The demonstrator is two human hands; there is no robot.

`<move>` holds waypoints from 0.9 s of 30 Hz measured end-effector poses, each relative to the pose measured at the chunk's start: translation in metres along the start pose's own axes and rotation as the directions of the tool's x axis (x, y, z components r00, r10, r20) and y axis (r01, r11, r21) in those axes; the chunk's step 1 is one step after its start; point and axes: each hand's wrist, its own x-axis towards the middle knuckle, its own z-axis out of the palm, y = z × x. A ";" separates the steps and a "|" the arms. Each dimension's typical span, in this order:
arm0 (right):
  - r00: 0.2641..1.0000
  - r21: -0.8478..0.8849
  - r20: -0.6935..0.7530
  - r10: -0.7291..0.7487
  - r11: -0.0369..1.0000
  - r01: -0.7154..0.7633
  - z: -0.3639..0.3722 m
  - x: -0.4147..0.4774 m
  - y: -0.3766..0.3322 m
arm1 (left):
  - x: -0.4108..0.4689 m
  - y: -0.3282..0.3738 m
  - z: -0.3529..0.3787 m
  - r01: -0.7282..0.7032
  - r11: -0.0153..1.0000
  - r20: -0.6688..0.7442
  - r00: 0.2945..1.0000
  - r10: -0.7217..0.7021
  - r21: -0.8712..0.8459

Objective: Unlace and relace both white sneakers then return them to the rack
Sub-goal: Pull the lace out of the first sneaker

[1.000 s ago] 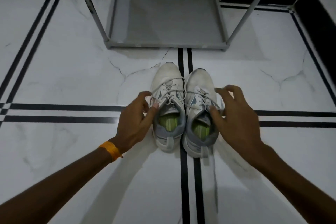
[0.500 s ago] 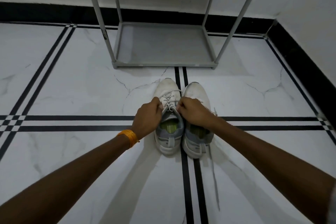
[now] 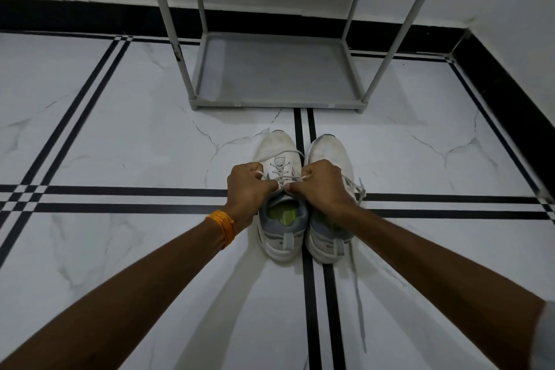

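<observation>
Grey rack (image 3: pixel 276 78) shelf bare; both hands (image 3: pixel 249 186) pinch sneaker (image 3: pixel 280 189) laces.

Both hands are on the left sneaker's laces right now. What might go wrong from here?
1. The right sneaker's lace trails loose along the floor toward the person; it might get stepped on or snag when that shoe is lifted.
2. The left hand and right hand pull the left sneaker from both sides; nothing pins it, so it may slide or tip into the right sneaker touching it.

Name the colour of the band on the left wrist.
Orange; the wristband shows clearly in the head view.
</observation>
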 end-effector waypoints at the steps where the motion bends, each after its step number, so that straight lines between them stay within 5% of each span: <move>1: 1.000 0.001 -0.011 -0.008 1.000 0.008 0.001 0.001 0.003 | 0.000 -0.001 0.000 -0.008 1.000 -0.008 1.000 0.008 0.011; 8: 0.991 -0.103 0.008 -0.134 0.986 0.135 -0.004 0.001 0.003 | -0.005 0.010 -0.009 -0.206 0.961 0.062 0.978 0.198 0.182; 14: 0.868 -0.204 0.468 -0.166 0.935 0.289 -0.094 0.014 -0.042 | -0.003 0.086 -0.062 -0.481 0.836 0.211 0.875 0.437 0.264; 18: 0.881 -0.223 0.307 -0.361 0.872 0.435 -0.150 0.021 -0.103 | -0.005 0.139 -0.071 -0.618 0.736 0.446 0.761 0.471 0.278; 21: 0.858 -0.185 0.232 -0.458 0.845 0.501 -0.163 0.026 -0.136 | -0.007 0.168 -0.064 -0.770 0.550 0.612 0.613 0.500 0.322; 25: 0.830 -0.251 0.218 -0.514 0.792 0.556 -0.165 0.025 -0.158 | -0.002 0.196 -0.060 -0.867 0.035 0.708 0.429 0.561 0.497; 27: 0.824 -0.258 0.146 -0.547 0.783 0.566 -0.170 0.024 -0.165 | -0.002 0.206 -0.064 -0.842 -0.141 0.716 0.342 0.609 0.522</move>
